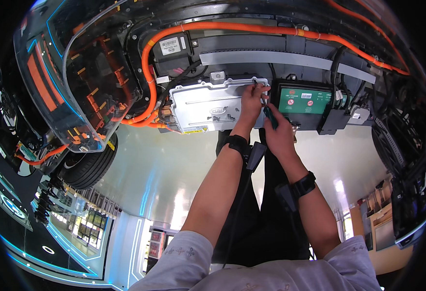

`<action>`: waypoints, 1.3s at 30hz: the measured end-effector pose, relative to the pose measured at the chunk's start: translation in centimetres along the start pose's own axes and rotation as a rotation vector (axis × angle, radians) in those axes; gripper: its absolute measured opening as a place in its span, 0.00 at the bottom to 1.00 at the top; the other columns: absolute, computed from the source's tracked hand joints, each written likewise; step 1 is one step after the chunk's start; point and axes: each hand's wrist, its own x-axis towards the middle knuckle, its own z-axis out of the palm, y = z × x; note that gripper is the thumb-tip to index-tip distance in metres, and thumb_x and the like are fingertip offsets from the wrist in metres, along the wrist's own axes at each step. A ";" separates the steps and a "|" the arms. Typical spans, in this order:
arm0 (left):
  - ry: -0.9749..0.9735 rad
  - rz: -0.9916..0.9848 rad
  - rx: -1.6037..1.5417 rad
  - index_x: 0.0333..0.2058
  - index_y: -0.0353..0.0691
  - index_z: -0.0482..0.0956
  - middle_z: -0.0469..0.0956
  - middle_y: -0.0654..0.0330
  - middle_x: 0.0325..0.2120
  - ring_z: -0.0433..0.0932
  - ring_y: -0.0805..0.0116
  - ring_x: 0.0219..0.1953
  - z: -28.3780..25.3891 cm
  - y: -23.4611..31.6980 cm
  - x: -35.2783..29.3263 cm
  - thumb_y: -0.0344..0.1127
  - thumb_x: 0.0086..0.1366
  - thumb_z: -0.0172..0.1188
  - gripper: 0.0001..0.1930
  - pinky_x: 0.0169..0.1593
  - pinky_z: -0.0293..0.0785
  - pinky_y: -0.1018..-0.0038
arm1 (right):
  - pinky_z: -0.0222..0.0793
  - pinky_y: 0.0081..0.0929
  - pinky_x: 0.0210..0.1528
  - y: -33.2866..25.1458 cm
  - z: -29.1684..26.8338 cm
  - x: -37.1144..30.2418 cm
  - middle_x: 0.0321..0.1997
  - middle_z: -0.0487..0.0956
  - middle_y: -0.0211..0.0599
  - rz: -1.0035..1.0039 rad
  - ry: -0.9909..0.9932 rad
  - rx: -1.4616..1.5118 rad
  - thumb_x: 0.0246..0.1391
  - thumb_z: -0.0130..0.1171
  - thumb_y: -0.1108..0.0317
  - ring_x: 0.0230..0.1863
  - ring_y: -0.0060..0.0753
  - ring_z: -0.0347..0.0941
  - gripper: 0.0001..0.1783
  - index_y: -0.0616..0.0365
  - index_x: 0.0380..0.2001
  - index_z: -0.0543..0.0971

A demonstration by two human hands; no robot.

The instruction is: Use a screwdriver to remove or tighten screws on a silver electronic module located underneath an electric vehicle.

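A silver metal housing (200, 99) with a ribbed cover and bolt lugs along its rim lies before me. Several small dark screws (217, 118) are loose on its cover. At the housing's right edge, near the upper right corner, my left hand (252, 102) has its fingers closed in a pinch; what is between them is too small to make out. My right hand (280, 133), just below and to the right, is wrapped round the dark green handle of a screwdriver (270, 116). Its shaft points up toward my left fingertips, which partly hide the tip.
A thick orange cable (213, 26) arches over the housing and runs down its left side. Close on the right stands a black box with a green label (302, 100). A clear cover (94, 82) bulges at left, above a tyre (89, 167). A grey strip (285, 61) crosses behind.
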 end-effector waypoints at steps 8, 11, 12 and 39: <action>-0.045 0.052 0.013 0.47 0.31 0.70 0.81 0.54 0.40 0.79 0.67 0.32 -0.7 0.1 0.8 0.44 0.68 0.49 0.20 0.36 0.75 0.71 | 0.56 0.16 0.18 -4.6 0.3 1.6 0.30 0.75 0.35 0.513 -0.107 0.393 0.59 0.49 0.68 0.21 0.16 0.65 0.26 0.55 0.61 0.67; -0.032 -0.041 -0.038 0.47 0.30 0.69 0.81 0.53 0.41 0.79 0.65 0.31 0.1 1.4 0.4 0.44 0.68 0.49 0.20 0.37 0.75 0.71 | 0.50 0.13 0.15 -5.7 -0.7 2.5 0.30 0.72 0.32 0.708 -0.118 0.688 0.60 0.47 0.67 0.20 0.15 0.61 0.23 0.54 0.59 0.67; -0.023 -0.075 -0.073 0.47 0.30 0.69 0.80 0.52 0.41 0.80 0.65 0.31 0.1 1.5 0.4 0.44 0.68 0.49 0.20 0.38 0.75 0.71 | 0.49 0.12 0.15 -5.9 -0.9 2.7 0.30 0.70 0.32 0.730 -0.132 0.822 0.61 0.47 0.66 0.20 0.15 0.59 0.21 0.53 0.58 0.67; -0.050 -0.002 -0.006 0.48 0.34 0.69 0.80 0.55 0.38 0.78 0.66 0.34 -0.3 1.1 -0.3 0.50 0.69 0.48 0.23 0.40 0.74 0.71 | 0.47 0.13 0.13 -4.6 -1.1 2.3 0.30 0.68 0.30 0.753 -0.154 0.963 0.60 0.45 0.66 0.18 0.15 0.56 0.21 0.53 0.57 0.67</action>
